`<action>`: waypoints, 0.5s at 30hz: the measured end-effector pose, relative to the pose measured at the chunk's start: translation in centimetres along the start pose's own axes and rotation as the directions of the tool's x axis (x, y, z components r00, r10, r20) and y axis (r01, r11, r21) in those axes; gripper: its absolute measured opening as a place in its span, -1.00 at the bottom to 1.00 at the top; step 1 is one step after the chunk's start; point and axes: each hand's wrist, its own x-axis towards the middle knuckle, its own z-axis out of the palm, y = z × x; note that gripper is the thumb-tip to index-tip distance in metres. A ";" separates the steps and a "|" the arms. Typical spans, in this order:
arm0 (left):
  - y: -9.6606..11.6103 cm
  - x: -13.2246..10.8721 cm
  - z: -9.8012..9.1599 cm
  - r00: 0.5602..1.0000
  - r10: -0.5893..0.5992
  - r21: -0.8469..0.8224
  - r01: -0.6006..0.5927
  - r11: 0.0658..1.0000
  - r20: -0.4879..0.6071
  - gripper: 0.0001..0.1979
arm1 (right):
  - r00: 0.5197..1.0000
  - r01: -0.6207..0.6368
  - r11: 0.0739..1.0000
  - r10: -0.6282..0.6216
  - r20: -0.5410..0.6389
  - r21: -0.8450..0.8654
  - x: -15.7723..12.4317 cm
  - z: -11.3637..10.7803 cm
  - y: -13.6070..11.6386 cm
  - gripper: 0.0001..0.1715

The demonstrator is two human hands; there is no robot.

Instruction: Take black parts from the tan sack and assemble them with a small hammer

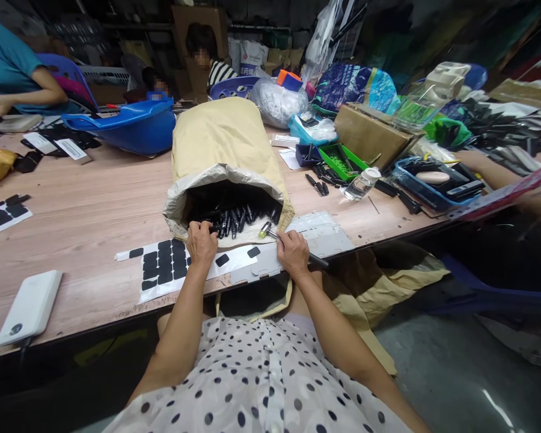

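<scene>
A big tan paper sack (229, 129) lies on the table with its mouth facing me. Inside the opening are several slim black plastic pieces (234, 219). My left hand (202, 245) is at the left of the sack's lip, fingers curled down beside the black pieces; what they close on is hidden. My right hand (293, 251) grips a small hammer (274, 234) by its shaft. The yellow-and-metal head points toward the sack, and the dark handle end sticks out to the right. Below my left hand lies a white sheet with black rounded stickers (165, 263).
A grey board (320, 234) lies along the table edge. A white power bank (29, 307) is at left, a blue basin (126, 126) behind. At right are a clear bottle (361, 184), green tray (342, 161) and blue basket (437, 186). Other people sit around the table.
</scene>
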 end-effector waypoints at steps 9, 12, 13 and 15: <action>3.4 -5.4 1.0 0.863 0.472 -0.165 -0.447 0.879 0.178 -0.92 | 1.000 0.004 1.000 -0.004 0.000 0.003 0.0 -0.1 -0.1 -0.68; 3.0 -5.8 2.3 0.868 0.439 -0.211 -0.395 0.894 0.231 -0.91 | 1.000 0.002 1.000 -0.002 0.011 0.004 0.0 -0.2 -0.1 -0.69; 2.8 -5.8 2.6 0.872 0.429 -0.235 -0.377 0.896 0.236 -0.89 | 1.000 0.000 1.000 0.000 0.017 0.002 0.1 -0.2 -0.1 -0.69; 2.2 -5.7 2.8 0.876 0.418 -0.290 -0.346 0.892 0.240 -0.87 | 0.999 -0.002 1.000 0.002 0.033 -0.003 0.1 -0.3 -0.1 -0.68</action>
